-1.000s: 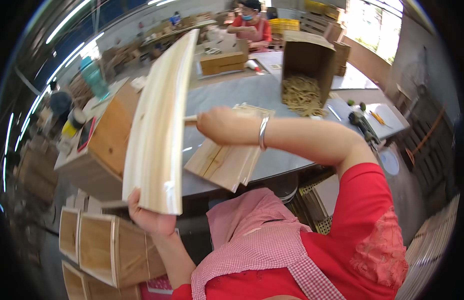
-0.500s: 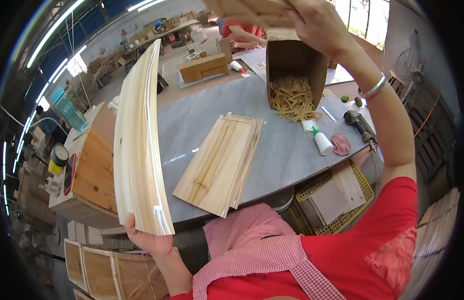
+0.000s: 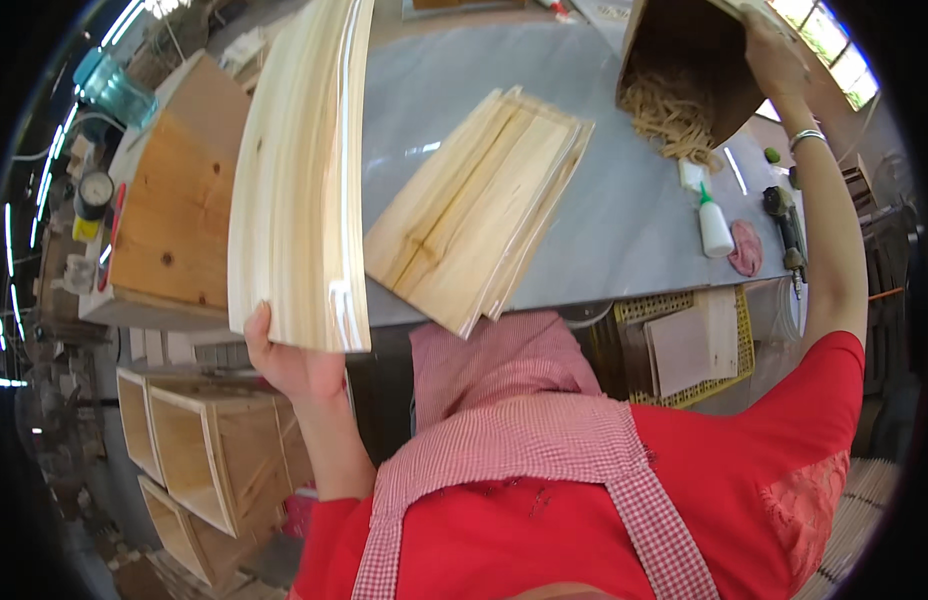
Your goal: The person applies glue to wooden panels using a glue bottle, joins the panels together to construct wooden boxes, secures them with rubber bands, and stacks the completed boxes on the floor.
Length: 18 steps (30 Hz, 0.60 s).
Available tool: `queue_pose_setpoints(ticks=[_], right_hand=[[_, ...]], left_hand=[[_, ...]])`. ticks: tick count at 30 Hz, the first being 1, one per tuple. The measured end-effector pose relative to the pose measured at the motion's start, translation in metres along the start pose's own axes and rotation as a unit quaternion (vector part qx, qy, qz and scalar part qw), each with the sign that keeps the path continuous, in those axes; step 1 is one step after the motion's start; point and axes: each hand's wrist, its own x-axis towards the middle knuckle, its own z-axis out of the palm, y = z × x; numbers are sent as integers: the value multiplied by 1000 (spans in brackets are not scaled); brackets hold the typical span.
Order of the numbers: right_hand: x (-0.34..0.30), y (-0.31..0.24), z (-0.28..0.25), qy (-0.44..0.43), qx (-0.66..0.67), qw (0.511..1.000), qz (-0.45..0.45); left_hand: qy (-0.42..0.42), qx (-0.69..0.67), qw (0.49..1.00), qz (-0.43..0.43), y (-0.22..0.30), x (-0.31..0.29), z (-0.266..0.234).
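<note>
Left hand: the left hand (image 3: 289, 360) grips the near edge of a stack of pale wooden boards (image 3: 304, 170), thumb showing at the left corner; the other fingers are hidden behind the wood.
Held boards: the stack stands on edge, reaching away from the person, above the near left edge of the grey table (image 3: 624, 200).
Right hand: the right hand (image 3: 774, 60), a metal bangle at its wrist, rests on the upper edge of a tipped cardboard box (image 3: 689, 60) at the far right. How far its fingers curl, I cannot tell.
Box: its mouth faces the table and wooden sticks (image 3: 669, 115) spill out of it.
On the table: a second pile of thin boards (image 3: 479, 210) lies flat in the middle, its near end overhanging the edge. A white glue bottle (image 3: 712, 225) and a pink cloth (image 3: 746, 248) sit right of it.
Left of the table: open wooden crates (image 3: 179, 210).
Risk: held by one hand at one end, the tall stack could fan apart or slip. Tipped further, the box could dump more sticks onto the glue bottle.
</note>
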Motion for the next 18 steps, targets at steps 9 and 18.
queue_pose_setpoints(ticks=[9, 18], right_hand=[[-120, -328, -135, -279, 421, 856, -111], [-177, -455, -166, -328, 307, 854, -263]], left_hand=[[14, -28, 999, 34, 20, -14, -21], [51, 4, 996, 68, 19, -46, -11]])
